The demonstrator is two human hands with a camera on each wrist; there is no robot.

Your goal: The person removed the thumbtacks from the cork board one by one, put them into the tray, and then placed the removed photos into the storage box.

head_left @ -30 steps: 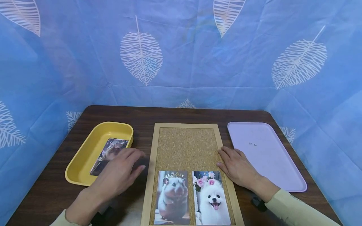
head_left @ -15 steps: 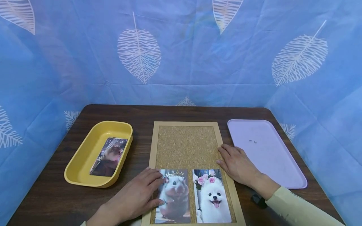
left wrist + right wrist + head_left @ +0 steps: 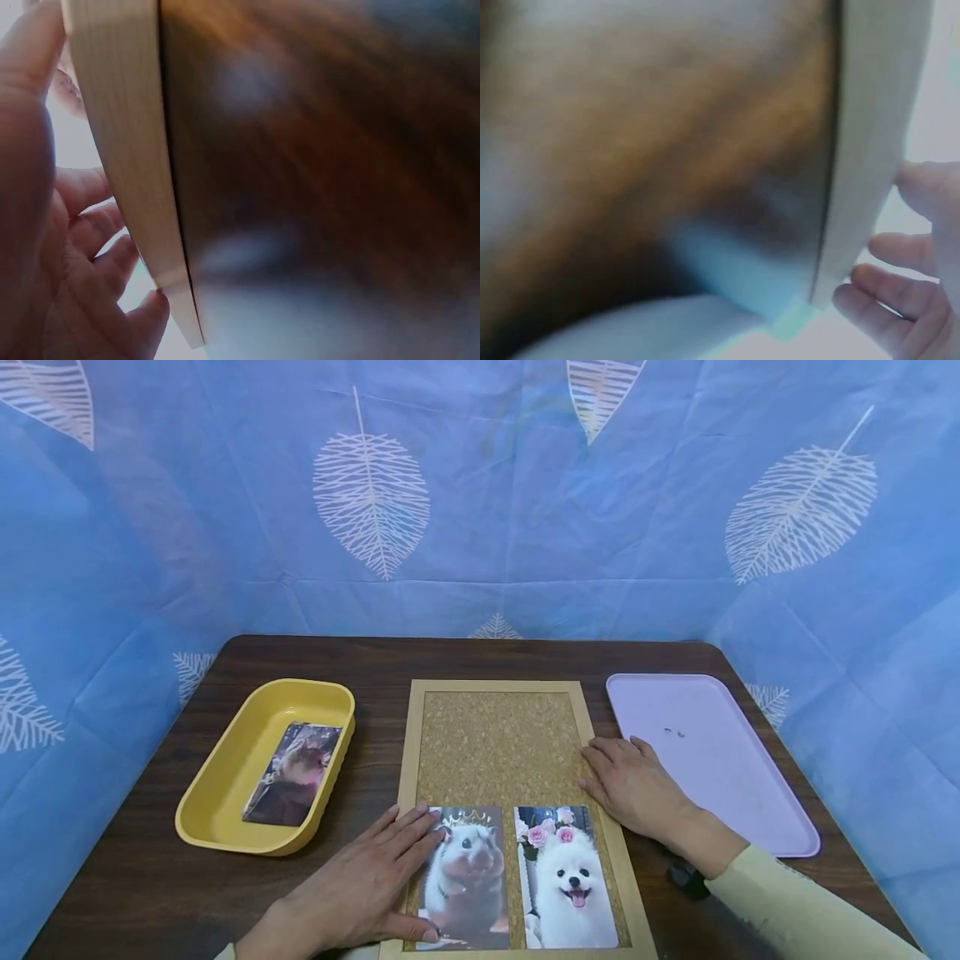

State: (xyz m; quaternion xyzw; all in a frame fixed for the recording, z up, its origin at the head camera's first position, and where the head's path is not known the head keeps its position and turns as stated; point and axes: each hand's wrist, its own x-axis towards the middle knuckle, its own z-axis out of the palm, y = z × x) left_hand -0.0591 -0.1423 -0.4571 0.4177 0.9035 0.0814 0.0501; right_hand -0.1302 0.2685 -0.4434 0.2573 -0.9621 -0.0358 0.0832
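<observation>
No readable text or labels anywhere

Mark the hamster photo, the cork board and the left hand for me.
hamster photo (image 3: 467, 881), head view, on the hamster's body.
cork board (image 3: 495, 747), head view, on bare cork.
left hand (image 3: 360, 889), head view, on its back.

A dark wooden table (image 3: 480, 660) carries a yellow tray (image 3: 225, 777) at the left, a framed cork board (image 3: 495, 735) in the middle and a lilac tray (image 3: 720, 777) at the right, seemingly apart

Yellow tray (image 3: 225, 777), lilac tray (image 3: 720, 768), leaf-print backdrop (image 3: 480, 502)
</observation>
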